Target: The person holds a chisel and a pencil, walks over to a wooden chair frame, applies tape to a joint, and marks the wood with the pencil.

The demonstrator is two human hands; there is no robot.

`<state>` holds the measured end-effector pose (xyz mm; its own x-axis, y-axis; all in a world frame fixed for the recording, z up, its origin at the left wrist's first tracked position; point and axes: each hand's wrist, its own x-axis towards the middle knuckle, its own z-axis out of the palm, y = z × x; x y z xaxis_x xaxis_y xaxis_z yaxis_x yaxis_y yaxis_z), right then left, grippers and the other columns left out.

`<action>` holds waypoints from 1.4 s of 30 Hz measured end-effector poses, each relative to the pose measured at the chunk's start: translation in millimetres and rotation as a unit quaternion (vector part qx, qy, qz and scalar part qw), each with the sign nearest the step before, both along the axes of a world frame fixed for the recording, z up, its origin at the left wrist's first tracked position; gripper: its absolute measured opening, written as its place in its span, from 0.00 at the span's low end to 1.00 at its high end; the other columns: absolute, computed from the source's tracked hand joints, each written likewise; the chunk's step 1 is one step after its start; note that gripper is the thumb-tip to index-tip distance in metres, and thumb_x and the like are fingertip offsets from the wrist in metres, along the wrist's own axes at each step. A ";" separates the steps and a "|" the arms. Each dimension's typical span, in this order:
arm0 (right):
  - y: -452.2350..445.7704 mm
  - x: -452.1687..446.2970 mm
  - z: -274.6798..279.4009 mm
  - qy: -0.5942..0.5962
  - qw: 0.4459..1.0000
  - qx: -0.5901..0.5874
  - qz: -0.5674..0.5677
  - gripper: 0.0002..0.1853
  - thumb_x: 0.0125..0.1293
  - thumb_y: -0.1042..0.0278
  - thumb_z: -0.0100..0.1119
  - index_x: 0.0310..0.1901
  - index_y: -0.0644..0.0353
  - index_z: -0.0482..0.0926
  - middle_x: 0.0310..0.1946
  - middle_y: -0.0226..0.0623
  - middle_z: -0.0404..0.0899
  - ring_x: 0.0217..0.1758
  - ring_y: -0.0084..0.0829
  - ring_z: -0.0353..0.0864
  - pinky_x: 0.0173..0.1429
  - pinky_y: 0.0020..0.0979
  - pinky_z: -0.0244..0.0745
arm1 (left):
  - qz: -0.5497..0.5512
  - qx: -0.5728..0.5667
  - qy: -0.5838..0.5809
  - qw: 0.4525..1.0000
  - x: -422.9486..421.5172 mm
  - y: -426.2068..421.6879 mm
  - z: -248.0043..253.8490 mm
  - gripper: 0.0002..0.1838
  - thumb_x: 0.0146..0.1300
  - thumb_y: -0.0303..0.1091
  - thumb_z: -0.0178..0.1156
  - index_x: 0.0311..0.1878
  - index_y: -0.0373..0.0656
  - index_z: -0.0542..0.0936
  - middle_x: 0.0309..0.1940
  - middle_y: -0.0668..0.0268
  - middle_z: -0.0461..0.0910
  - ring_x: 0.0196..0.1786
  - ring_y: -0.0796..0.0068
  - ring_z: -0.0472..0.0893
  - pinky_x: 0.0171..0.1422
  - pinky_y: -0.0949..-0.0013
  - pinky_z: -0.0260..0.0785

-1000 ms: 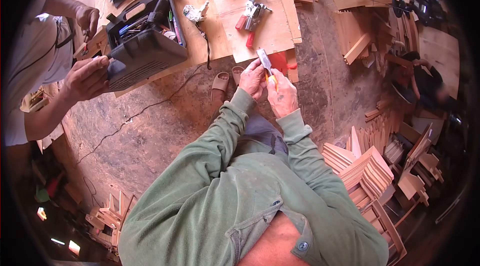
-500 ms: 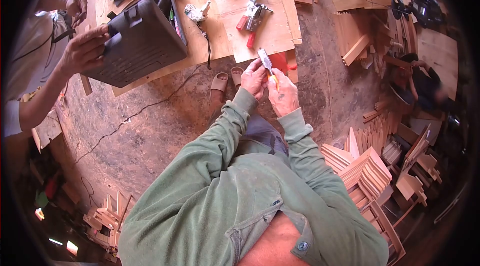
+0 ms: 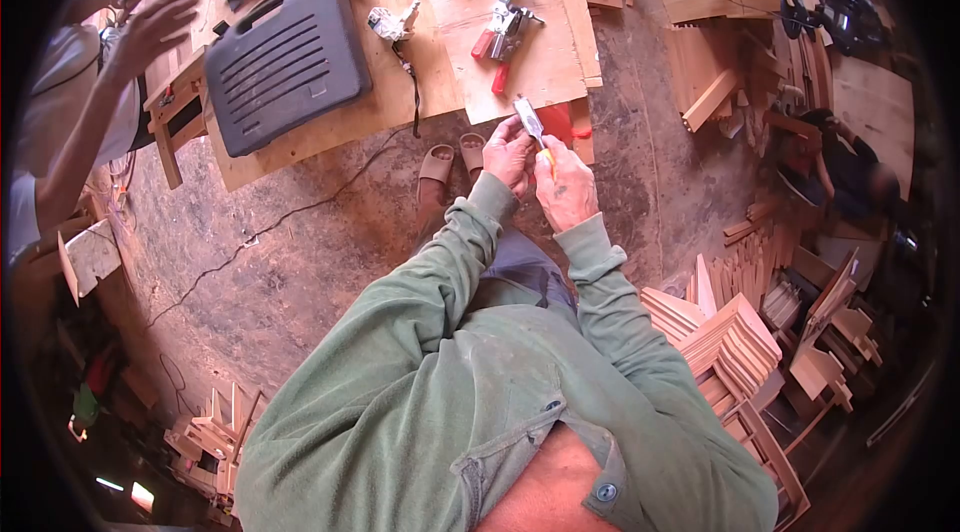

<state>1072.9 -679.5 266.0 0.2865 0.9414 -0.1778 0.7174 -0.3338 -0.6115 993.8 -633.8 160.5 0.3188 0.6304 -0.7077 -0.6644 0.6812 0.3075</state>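
In my right hand (image 3: 566,186) is a chisel (image 3: 530,122) with a wide metal blade and a yellow-orange handle. Its blade points up and slightly left, towards the table edge. My left hand (image 3: 509,156) is closed right beside the blade, fingers curled; whatever is between them is hidden. Just beyond my hands, a metal clamp-like tool with red handles (image 3: 507,27) lies on a plywood sheet (image 3: 548,62) with writing on it. Something red (image 3: 560,122) shows behind the chisel, below the sheet's edge.
A shut black tool case (image 3: 290,62) lies on the table at left, beside a co-worker's raised hand (image 3: 160,27). A cord with a white fitting (image 3: 390,24) lies near it. Stacked wood pieces (image 3: 735,347) stand at right. Another person (image 3: 845,157) is at far right.
The black case, tilted up and partly open before, now lies flat and shut. The co-worker's hand has let go of it and moved up. My hands and the chisel have barely moved.
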 end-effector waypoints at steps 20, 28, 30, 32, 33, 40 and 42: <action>-2.1 2.7 -0.9 -0.020 1.000 0.012 0.005 0.17 0.70 0.65 0.55 0.56 0.62 0.77 0.40 0.56 0.81 0.42 0.57 0.82 0.46 0.50 0.78 | -0.021 0.028 0.009 0.999 3.9 -3.3 -21.8 0.20 0.69 0.25 0.62 0.62 0.36 0.72 0.47 0.58 0.84 0.48 0.68 0.85 0.52 0.67 0.80; 18.6 8.0 27.9 0.100 0.992 0.021 -0.075 0.14 0.71 0.62 0.59 0.51 0.64 0.79 0.37 0.48 0.83 0.38 0.41 0.85 0.43 0.39 0.79 | -0.263 0.072 0.049 0.961 -49.3 -9.7 28.8 0.17 0.66 0.35 0.68 0.56 0.44 0.81 0.34 0.73 0.79 0.30 0.84 0.75 0.29 0.77 0.67; 14.8 18.2 19.5 0.288 0.947 -0.044 -0.133 0.16 0.74 0.58 0.58 0.51 0.62 0.76 0.34 0.36 0.81 0.30 0.24 0.80 0.34 0.29 0.77 | -0.323 0.104 0.066 0.938 -77.4 -9.5 38.1 0.16 0.67 0.39 0.67 0.55 0.45 0.81 0.29 0.76 0.75 0.26 0.86 0.71 0.25 0.77 0.60; 19.0 9.2 41.0 0.468 0.867 -0.011 -0.171 0.15 0.75 0.57 0.57 0.52 0.60 0.73 0.34 0.34 0.80 0.28 0.21 0.78 0.30 0.26 0.75 | -0.360 0.099 0.069 0.925 -106.1 -7.9 51.7 0.14 0.69 0.41 0.65 0.53 0.47 0.82 0.24 0.79 0.73 0.22 0.88 0.66 0.23 0.79 0.50; 21.8 2.4 50.4 0.553 0.813 0.006 -0.184 0.15 0.75 0.56 0.57 0.52 0.58 0.72 0.34 0.32 0.79 0.27 0.19 0.77 0.29 0.25 0.75 | -0.352 0.083 0.055 0.931 -120.0 -6.6 60.6 0.13 0.69 0.41 0.65 0.52 0.47 0.82 0.24 0.79 0.72 0.21 0.89 0.65 0.22 0.79 0.50; 71.9 -38.6 30.5 0.576 0.798 -0.029 -0.174 0.11 0.74 0.60 0.60 0.49 0.54 0.71 0.33 0.30 0.76 0.26 0.21 0.76 0.25 0.26 0.75 | -0.314 0.124 0.073 0.939 -179.6 11.8 107.9 0.11 0.68 0.41 0.66 0.48 0.47 0.83 0.22 0.81 0.69 0.19 0.92 0.61 0.21 0.80 0.48; 83.8 -48.1 46.6 0.641 0.748 0.019 -0.172 0.10 0.73 0.62 0.60 0.48 0.53 0.70 0.33 0.29 0.75 0.24 0.23 0.74 0.23 0.27 0.73 | -0.283 0.212 0.132 0.926 -187.2 9.0 102.9 0.12 0.66 0.41 0.68 0.47 0.45 0.84 0.23 0.80 0.71 0.19 0.91 0.61 0.22 0.80 0.49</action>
<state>1024.8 -595.7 312.7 0.1302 0.8622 -0.4896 -0.5907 -0.3292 -0.7367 806.6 -624.9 263.5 0.5340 0.6537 -0.5362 -0.1007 0.6789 0.7273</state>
